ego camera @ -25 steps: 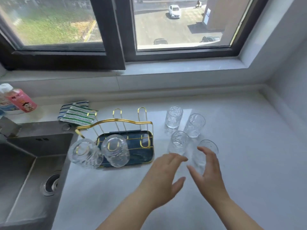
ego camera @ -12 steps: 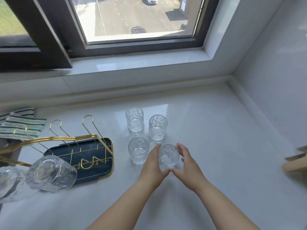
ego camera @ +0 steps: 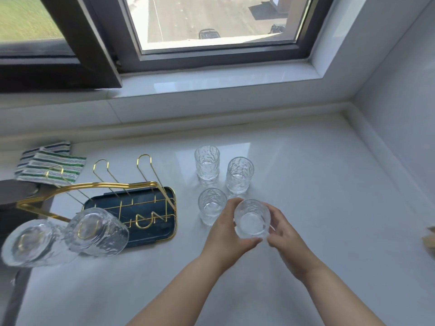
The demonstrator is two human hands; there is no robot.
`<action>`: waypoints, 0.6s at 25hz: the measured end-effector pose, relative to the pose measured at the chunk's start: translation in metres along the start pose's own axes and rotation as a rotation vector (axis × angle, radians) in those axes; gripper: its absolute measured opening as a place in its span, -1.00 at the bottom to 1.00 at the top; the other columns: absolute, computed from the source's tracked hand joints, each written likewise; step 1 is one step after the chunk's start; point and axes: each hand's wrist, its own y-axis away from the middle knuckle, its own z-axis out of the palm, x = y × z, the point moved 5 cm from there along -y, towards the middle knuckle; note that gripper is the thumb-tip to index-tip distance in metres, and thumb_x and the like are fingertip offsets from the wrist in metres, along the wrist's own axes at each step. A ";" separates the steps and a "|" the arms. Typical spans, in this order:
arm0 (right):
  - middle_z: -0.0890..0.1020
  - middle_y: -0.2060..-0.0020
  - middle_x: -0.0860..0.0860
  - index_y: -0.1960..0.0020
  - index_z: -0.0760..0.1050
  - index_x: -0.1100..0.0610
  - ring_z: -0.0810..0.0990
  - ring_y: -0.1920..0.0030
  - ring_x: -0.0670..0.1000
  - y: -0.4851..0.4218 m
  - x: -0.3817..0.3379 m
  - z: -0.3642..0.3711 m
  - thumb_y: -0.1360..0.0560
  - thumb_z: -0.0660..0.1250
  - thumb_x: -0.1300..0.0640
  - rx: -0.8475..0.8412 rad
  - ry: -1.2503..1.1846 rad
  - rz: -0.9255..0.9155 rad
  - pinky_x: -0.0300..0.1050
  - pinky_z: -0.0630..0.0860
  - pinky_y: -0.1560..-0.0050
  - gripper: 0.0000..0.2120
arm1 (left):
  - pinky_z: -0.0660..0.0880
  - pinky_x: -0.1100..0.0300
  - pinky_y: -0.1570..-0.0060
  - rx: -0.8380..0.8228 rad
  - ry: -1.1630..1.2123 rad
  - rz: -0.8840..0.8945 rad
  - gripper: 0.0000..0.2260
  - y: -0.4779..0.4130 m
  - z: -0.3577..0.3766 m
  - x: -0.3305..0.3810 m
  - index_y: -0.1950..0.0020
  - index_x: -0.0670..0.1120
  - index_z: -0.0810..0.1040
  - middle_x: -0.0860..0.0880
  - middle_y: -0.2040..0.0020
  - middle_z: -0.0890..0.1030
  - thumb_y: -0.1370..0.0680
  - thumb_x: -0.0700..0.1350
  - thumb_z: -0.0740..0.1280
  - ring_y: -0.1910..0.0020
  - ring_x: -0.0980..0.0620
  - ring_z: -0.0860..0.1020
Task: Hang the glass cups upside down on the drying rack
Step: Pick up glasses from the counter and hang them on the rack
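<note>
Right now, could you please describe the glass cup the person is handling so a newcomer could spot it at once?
On the white counter below the window, right of the gold drying rack, stand clear textured cups. The held cup is nearest the camera, between the left hand and right hand; the others stand untouched.

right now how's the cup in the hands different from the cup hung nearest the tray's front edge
The held cup sits between the left hand and right hand, mouth up; the hung cup hangs mouth down, tilted, on a gold prong of the drying rack. The held cup is beside the rack, over the counter; the hung cup is on it. Both are clear textured glass.
</note>
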 end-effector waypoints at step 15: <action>0.60 -0.15 0.09 -0.26 0.42 -0.05 0.62 -0.10 0.09 0.012 -0.098 0.146 -0.27 0.51 0.11 -0.222 -0.247 -0.072 -0.05 0.58 0.02 -0.41 | 0.31 0.36 -0.20 0.403 -0.104 0.166 -0.37 0.120 -0.155 0.029 -0.22 0.14 0.31 0.12 -0.19 0.40 -0.25 -0.03 0.53 -0.21 0.21 0.36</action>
